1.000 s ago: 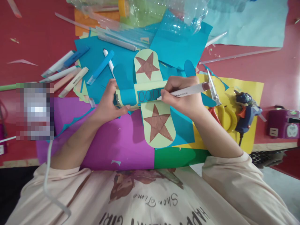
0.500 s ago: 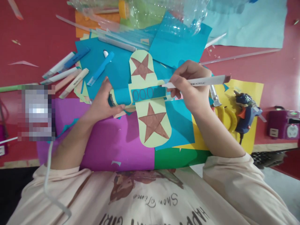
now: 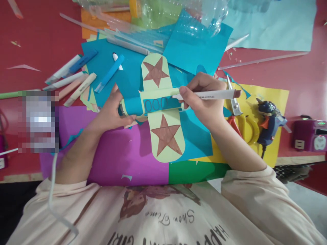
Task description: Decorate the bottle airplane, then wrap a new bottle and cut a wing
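Note:
A paper model airplane (image 3: 133, 104) lies in front of me, with a blue body and pale green wings. Each wing (image 3: 168, 152) bears a brown star, and brown ovals run in a row along the blue side. My left hand (image 3: 112, 110) is wrapped round the body's left end, thumb toward me. In my right hand (image 3: 204, 98) is a white acrylic marker (image 3: 214, 95) with a brown end. Its tip is at the blue side, just right of the ovals; whether it touches I cannot tell.
Several markers (image 3: 80, 89) lie at the left, near a blurred device (image 3: 41, 120). Clear plastic bottles (image 3: 153, 17) rest at the back. Scissors (image 3: 236, 102) and a glue gun (image 3: 268, 119) are on the right, on yellow paper (image 3: 274, 144). Purple paper (image 3: 122, 153) spreads in front.
The marker's tip has moved left and slightly down, from the strip's upper right corner to beside the ovals. My left hand stays round the airplane's end.

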